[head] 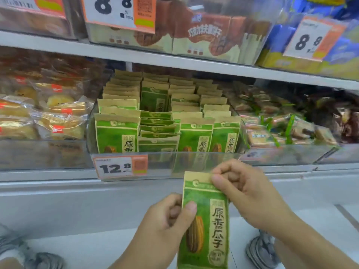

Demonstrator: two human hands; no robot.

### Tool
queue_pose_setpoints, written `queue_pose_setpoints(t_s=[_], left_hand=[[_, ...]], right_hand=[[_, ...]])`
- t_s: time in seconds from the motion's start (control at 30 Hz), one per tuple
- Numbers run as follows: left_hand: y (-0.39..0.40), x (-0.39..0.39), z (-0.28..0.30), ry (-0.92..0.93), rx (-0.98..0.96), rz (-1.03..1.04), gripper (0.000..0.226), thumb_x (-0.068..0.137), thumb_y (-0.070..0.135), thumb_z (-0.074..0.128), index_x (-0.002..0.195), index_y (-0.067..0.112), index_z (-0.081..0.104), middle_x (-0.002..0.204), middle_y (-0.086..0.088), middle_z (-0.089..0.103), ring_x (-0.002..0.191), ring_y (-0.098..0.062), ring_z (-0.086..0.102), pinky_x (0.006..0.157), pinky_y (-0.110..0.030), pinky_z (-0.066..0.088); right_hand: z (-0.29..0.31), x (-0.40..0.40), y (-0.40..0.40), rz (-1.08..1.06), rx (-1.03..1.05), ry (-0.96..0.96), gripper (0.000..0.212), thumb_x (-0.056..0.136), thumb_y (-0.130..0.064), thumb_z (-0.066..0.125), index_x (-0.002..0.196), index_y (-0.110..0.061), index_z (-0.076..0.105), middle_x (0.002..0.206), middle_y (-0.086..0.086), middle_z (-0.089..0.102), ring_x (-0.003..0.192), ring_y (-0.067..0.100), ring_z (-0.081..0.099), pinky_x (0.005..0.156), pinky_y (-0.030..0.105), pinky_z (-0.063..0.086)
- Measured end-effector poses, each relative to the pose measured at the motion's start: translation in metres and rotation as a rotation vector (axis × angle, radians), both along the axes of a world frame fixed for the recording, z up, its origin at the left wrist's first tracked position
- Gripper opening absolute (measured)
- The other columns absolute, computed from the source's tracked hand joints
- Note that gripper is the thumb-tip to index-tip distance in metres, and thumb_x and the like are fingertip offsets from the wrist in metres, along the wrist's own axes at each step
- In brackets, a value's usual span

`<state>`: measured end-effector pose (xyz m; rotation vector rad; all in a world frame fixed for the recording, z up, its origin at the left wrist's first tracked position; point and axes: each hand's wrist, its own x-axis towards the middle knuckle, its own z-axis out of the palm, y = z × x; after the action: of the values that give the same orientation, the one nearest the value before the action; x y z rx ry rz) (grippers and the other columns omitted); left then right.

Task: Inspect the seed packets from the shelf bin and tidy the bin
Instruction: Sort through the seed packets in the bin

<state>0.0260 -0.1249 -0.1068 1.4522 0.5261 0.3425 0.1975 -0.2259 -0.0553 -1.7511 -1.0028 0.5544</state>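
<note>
I have one sunflower seed packet out of the bin, held upright and face-on at about 6 o'clock in my view, low and in front of the shelf edge. My left hand has a narrow grip on it, thumb pinching the left edge around mid-height, and my right hand pinches the top right corner of the kraft header with curled fingers. Holding it by two edges like this keeps the printed front flat and readable, which I judge suits checking the label or the seal.

Straight up from the packet, at 12 o'clock, sits the clear shelf bin, its front wall carrying a 12.8 price tag at about 10 o'clock from the packet. Inside, matching seed packets stand upright in rows on the left and right, while the middle row has slumped, with several packets lying flat or leaning on each other; that column looks like the part needing straightening.

At 9 o'clock the neighbouring bin holds wrapped pastries, at 3 o'clock another holds small wrapped snacks, and the shelf above carries biscuit boxes. Grey shoes show on the floor at 5 o'clock
</note>
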Motion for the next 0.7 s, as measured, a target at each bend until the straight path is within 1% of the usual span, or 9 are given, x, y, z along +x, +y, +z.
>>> queue_pose_setpoints(t_s=[0.07, 0.13, 0.2, 0.27, 0.37, 0.47, 0.6, 0.63, 0.7], left_hand=[[0.001, 0.005, -0.006, 0.069, -0.012, -0.018, 0.04, 0.085, 0.051, 0.061, 0.101, 0.016, 0.069, 0.086, -0.003, 0.078, 0.079, -0.019, 0.073, 0.074, -0.033, 0.055], [0.002, 0.01, -0.012, 0.153, -0.033, 0.015, 0.032, 0.091, 0.041, 0.058, 0.099, 0.011, 0.067, 0.083, -0.005, 0.077, 0.072, -0.016, 0.068, 0.065, -0.028, 0.05], [-0.002, 0.01, -0.025, 0.2, -0.072, 0.05, 0.026, 0.098, 0.034, 0.058, 0.098, 0.01, 0.067, 0.087, -0.011, 0.077, 0.079, -0.026, 0.07, 0.076, -0.044, 0.055], [-0.006, 0.013, -0.036, 0.252, -0.122, 0.119, 0.024, 0.1, 0.03, 0.057, 0.097, 0.009, 0.068, 0.088, -0.014, 0.077, 0.079, -0.027, 0.07, 0.087, -0.055, 0.054], [-0.009, 0.019, -0.047, 0.314, -0.168, 0.171, 0.023, 0.103, 0.029, 0.054, 0.1, 0.011, 0.067, 0.09, -0.012, 0.077, 0.084, -0.033, 0.072, 0.091, -0.061, 0.053], [-0.009, 0.023, -0.054, 0.341, -0.181, 0.188, 0.023, 0.106, 0.027, 0.048, 0.103, 0.015, 0.067, 0.093, -0.01, 0.077, 0.093, -0.039, 0.072, 0.093, -0.061, 0.052], [-0.007, 0.024, -0.058, 0.345, -0.179, 0.259, 0.024, 0.106, 0.019, 0.049, 0.101, 0.013, 0.071, 0.089, -0.012, 0.077, 0.081, -0.027, 0.073, 0.094, -0.056, 0.054], [-0.007, 0.024, -0.058, 0.348, -0.182, 0.269, 0.023, 0.105, 0.018, 0.05, 0.101, 0.011, 0.072, 0.089, -0.013, 0.078, 0.079, -0.026, 0.073, 0.093, -0.055, 0.055], [-0.007, 0.023, -0.058, 0.335, -0.191, 0.27, 0.022, 0.104, 0.018, 0.051, 0.102, 0.009, 0.072, 0.089, -0.014, 0.078, 0.078, -0.027, 0.073, 0.091, -0.053, 0.057]], right_hand=[[-0.024, 0.003, -0.002, -0.02, -0.093, 0.133, 0.01, 0.096, -0.019, 0.064, 0.093, -0.008, 0.063, 0.073, 0.019, 0.071, 0.06, 0.018, 0.067, 0.053, 0.03, 0.053], [-0.044, 0.007, -0.006, -0.066, -0.163, 0.367, 0.02, 0.096, -0.026, 0.063, 0.098, -0.006, 0.065, 0.079, 0.02, 0.074, 0.066, 0.024, 0.07, 0.059, 0.034, 0.057], [-0.06, 0.008, -0.009, -0.019, -0.268, 0.518, 0.036, 0.098, -0.036, 0.059, 0.102, -0.003, 0.07, 0.092, 0.021, 0.076, 0.075, 0.029, 0.072, 0.067, 0.035, 0.06], [-0.071, 0.005, -0.007, 0.024, -0.324, 0.493, 0.04, 0.102, -0.034, 0.055, 0.094, 0.003, 0.068, 0.087, 0.018, 0.077, 0.073, 0.026, 0.071, 0.065, 0.032, 0.059], [-0.081, 0.005, 0.001, -0.019, -0.315, 0.37, 0.036, 0.102, -0.027, 0.057, 0.078, 0.0, 0.061, 0.069, 0.009, 0.073, 0.058, 0.018, 0.067, 0.055, 0.029, 0.057], [-0.08, 0.015, 0.008, 0.016, -0.359, 0.303, 0.042, 0.102, -0.029, 0.058, 0.084, 0.009, 0.061, 0.07, 0.01, 0.075, 0.06, 0.021, 0.069, 0.055, 0.031, 0.058], [-0.071, 0.024, 0.009, 0.137, -0.459, 0.354, 0.039, 0.103, -0.031, 0.056, 0.095, 0.006, 0.063, 0.086, 0.01, 0.078, 0.082, 0.034, 0.074, 0.074, 0.045, 0.064], [-0.071, 0.023, 0.008, 0.148, -0.477, 0.37, 0.036, 0.103, -0.03, 0.057, 0.097, 0.005, 0.063, 0.087, 0.01, 0.078, 0.085, 0.035, 0.074, 0.076, 0.046, 0.064], [-0.076, 0.02, 0.006, 0.138, -0.474, 0.378, 0.032, 0.103, -0.025, 0.057, 0.098, 0.007, 0.061, 0.086, 0.011, 0.078, 0.08, 0.033, 0.075, 0.07, 0.042, 0.065]])
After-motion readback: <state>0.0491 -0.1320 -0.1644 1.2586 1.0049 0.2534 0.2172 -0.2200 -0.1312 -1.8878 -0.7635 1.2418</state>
